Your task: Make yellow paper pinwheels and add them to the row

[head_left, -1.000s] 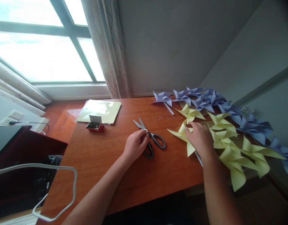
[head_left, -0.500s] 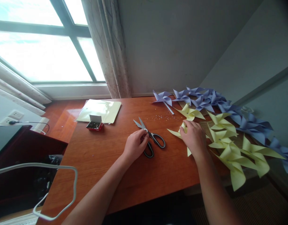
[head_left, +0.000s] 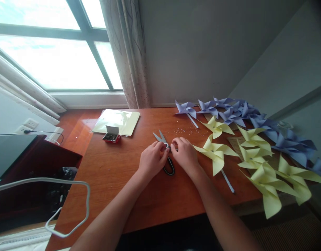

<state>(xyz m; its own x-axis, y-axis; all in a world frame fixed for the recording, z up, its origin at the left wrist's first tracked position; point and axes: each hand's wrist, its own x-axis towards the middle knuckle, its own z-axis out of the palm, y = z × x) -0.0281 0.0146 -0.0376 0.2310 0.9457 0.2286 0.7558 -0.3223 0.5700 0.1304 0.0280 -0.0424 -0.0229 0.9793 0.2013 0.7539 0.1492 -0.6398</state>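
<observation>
Fingers of both hands meet over the black-handled steel scissors point(head_left: 165, 153) lying on the reddish wooden table point(head_left: 150, 198): the left hand point(head_left: 152, 159) curls loosely on the pivot, the right hand point(head_left: 185, 155) covers the other handle loop, fingers bent. Picking up the scissors looks like the step in hand; a firm grip through the loops comes next. Just right lies a pale yellow paper pinwheel point(head_left: 215, 150); farther off, a small red box point(head_left: 112, 136) and lavender paper pinwheels point(head_left: 228, 111).
</observation>
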